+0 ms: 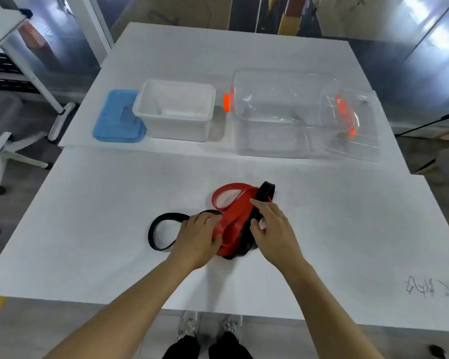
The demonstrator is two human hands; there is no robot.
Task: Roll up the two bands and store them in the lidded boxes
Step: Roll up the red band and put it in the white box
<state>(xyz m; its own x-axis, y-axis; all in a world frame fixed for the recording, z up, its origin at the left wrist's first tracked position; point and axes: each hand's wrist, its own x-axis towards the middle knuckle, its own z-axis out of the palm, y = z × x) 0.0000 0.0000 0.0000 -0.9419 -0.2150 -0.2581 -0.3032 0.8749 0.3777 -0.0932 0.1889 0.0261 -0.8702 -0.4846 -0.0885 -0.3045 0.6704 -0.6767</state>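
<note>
A red band (232, 218) and a black band (157, 229) lie tangled together on the near white table. My left hand (198, 235) rests on the tangle's left side, fingers curled over the red band where the black loop runs out to the left. My right hand (271, 226) grips the right side of the bundle, thumb and fingers around red and black strands. A white box (176, 110) stands open at the back, its blue lid (116, 117) flat beside it. To the right stands a clear box (278, 120) with orange clips, its clear lid (353, 125) leaning against it.
Two white tables (101, 216) butt together, with a seam in front of the boxes. Pen scribbles mark the near right corner. An office chair base (3, 149) and a table leg stand on the floor at the left. My shoes show below the table edge.
</note>
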